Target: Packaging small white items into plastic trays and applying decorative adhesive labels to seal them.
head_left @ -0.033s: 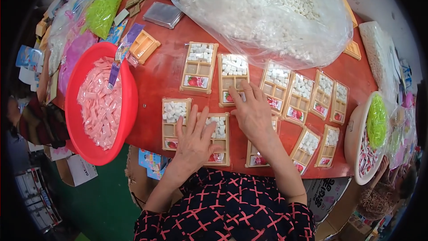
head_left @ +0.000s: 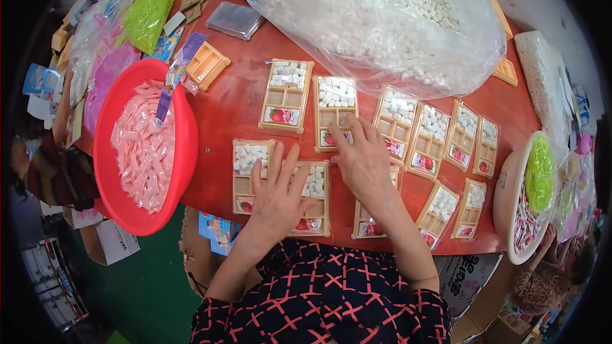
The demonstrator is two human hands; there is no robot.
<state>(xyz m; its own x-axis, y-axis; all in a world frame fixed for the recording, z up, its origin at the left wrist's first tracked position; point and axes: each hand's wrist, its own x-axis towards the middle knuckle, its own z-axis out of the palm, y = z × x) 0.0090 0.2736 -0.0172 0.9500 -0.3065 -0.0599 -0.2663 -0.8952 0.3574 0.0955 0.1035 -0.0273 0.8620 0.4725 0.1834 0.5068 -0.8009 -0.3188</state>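
My left hand (head_left: pixel 278 194) lies with its fingers spread over two tan compartment trays, a left one (head_left: pixel 242 185) and a right one (head_left: pixel 322 216), partly covering both. My right hand (head_left: pixel 364 165) reaches to the lower end of another tray (head_left: pixel 327 118), fingers apart at its small strawberry-printed packet. Its wrist and forearm hide part of a tray (head_left: pixel 357 216) near the table edge. Small white cubes (head_left: pixel 336 93) fill the large compartment of each tray, and a strawberry packet (head_left: pixel 282 116) lies in a lower compartment. Neither hand visibly holds anything.
Several similar trays (head_left: pixel 426 140) stand to the right. A big clear bag of white pieces (head_left: pixel 401 51) lies at the back. A red basin (head_left: pixel 102 153) of pink packets is on the left, a white basin (head_left: pixel 503 200) at the right edge. Flat clear film (head_left: pixel 234 20) lies behind.
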